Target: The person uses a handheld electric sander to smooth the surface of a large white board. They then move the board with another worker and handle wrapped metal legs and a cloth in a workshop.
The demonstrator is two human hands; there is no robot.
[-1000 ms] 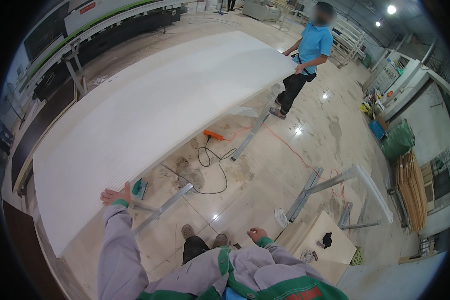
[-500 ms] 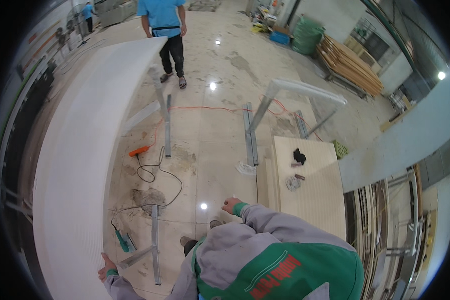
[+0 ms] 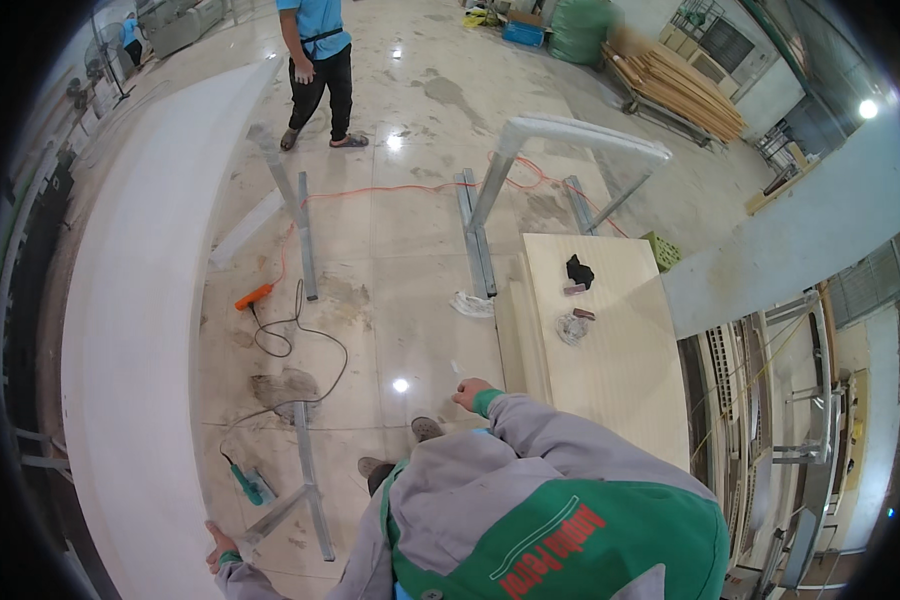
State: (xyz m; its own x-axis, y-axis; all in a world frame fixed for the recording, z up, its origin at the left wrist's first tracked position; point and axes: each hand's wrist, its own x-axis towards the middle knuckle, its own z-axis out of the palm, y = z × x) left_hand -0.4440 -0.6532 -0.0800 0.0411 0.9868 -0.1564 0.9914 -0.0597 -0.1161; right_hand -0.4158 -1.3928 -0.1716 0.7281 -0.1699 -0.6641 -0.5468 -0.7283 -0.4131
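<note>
A long white panel runs down my left side, propped on metal trestle legs. My left hand is closed at its near right edge, the thumb lying along the edge and the other fingers partly hidden. Out over the floor, my right hand is closed, with a small whitish sliver at its fingertips that is too small to name. To the right of that hand lies a stack of pale wood-coloured boards. On its top are a black cloth-like item, small brownish blocks and crumpled clear plastic.
A green-handled power tool lies on the floor beside the trestle, its dark cord running to an orange connector. An empty metal trestle stands ahead. A person in blue stands past the panel's far end. Leaning boards line the right.
The person in blue has turned and stepped, one hand now in front of the body. My view has shifted slightly. My left hand stays at the panel's edge; my right hand stays over the floor.
</note>
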